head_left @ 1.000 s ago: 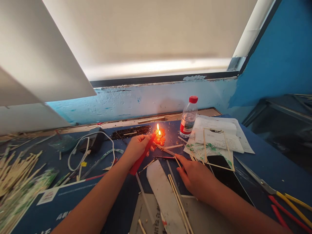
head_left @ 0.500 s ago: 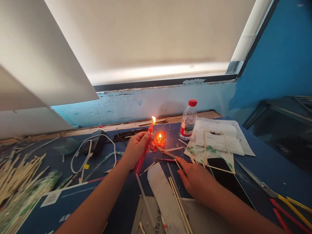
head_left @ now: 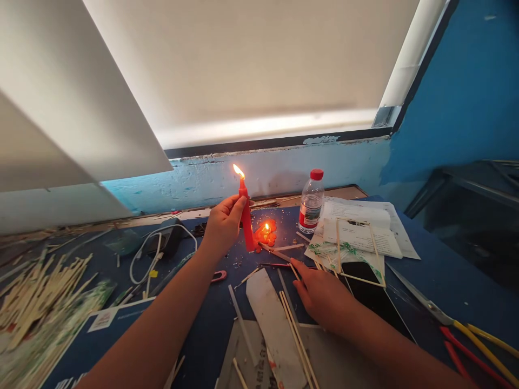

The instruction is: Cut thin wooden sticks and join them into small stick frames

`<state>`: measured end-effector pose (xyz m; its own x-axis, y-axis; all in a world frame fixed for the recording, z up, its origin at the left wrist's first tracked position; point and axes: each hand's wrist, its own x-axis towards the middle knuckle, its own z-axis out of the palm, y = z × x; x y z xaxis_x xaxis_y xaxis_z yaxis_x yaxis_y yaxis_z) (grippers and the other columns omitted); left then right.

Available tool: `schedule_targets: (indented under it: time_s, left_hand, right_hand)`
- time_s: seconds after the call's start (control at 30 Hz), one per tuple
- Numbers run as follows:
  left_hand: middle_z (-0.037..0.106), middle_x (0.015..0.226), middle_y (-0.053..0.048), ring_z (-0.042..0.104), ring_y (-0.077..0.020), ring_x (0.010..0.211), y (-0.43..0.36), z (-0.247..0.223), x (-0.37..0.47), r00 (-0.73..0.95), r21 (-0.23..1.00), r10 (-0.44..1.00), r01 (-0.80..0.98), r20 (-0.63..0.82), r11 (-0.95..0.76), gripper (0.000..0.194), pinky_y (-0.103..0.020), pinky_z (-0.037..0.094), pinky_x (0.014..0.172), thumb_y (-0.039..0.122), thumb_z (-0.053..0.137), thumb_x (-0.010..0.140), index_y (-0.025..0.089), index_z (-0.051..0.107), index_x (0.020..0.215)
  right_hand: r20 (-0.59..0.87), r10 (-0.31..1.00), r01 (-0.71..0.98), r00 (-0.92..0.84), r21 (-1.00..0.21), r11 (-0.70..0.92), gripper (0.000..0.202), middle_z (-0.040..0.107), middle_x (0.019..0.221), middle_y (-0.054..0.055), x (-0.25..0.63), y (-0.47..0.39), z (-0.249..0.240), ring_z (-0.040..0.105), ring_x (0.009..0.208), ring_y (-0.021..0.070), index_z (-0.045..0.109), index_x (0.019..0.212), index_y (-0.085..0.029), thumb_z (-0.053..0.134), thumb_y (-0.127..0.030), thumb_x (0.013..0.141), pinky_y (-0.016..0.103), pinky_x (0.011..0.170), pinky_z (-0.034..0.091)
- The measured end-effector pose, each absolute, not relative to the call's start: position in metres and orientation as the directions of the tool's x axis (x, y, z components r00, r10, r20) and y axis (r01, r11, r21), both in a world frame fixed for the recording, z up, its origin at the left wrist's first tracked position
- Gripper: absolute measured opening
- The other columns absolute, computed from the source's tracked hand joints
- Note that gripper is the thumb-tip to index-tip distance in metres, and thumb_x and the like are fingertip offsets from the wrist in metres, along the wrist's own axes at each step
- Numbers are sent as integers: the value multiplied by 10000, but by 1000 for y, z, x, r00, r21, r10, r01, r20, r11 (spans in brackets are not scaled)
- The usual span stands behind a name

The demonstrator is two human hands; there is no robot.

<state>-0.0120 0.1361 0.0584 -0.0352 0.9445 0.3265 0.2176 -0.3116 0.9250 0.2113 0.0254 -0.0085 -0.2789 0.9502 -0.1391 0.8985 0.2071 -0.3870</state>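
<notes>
1. Red candle (head_left: 246, 227), lit, near upright, gripped between thumb and fingers of left hand (head_left: 227, 221), raised above the bench (head_left: 458, 270).
2. Right hand (head_left: 324, 294) low at bench, fingers half curled, thumb and index pinching a thin wooden stick (head_left: 295, 272). Grip firmness: can't tell.
3. Red wax lump (head_left: 270, 236), small flame on top, just beside candle's lower end; contact unclear. Flat stick (head_left: 279, 253) runs from near it to right fingertips.
4. Plastic bottle (head_left: 311, 205), red cap, upright behind right hand. Square stick frame (head_left: 375, 254) overlaps papers (head_left: 360, 227) and smartphone (head_left: 381, 308).
5. Scissors (head_left: 433, 310) far right; white cable (head_left: 140, 259), wooden sticks (head_left: 44, 292) left.
</notes>
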Motion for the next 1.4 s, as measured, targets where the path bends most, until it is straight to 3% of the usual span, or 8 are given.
schedule_targets:
  time_s: [0.33,0.57,0.93,1.4]
  left_hand:
    - [759,1141,-123,692,-245,1046,160,33,14,-184,844,842,304,507,-442,350,-383,524,965,405,540,988,165,719,1170]
    - [762,1103,-115,685,-259,1020,163,26,8,-171,800,813,374,557,-469,327,-406,512,957,391,562,983,180,760,1136]
    - [752,1146,-106,670,-268,1074,166,22,9,-122,761,793,399,597,-512,297,-412,493,992,355,570,982,188,758,1140]
    - [742,1105,-102,674,-261,1004,167,16,11,-81,764,812,403,578,-504,333,-358,535,863,382,559,975,174,755,1146]
  right_hand:
    - [-169,951,913,-261,-365,185,575,785,1102,198,209,26,-8,755,972,334,405,1586,-141,409,-274,1026,399,782,518]
    - [-193,947,917,-257,-358,176,588,763,1189,211,209,29,-12,748,1011,338,380,1600,-140,395,-282,1030,413,809,520]
    - [-202,945,920,-258,-349,177,575,767,1162,200,210,28,-9,746,979,336,403,1588,-146,395,-295,1032,400,792,509]
    - [-194,945,921,-263,-343,186,594,755,1220,199,209,27,-8,741,1033,366,378,1604,-142,396,-295,1030,443,847,531]
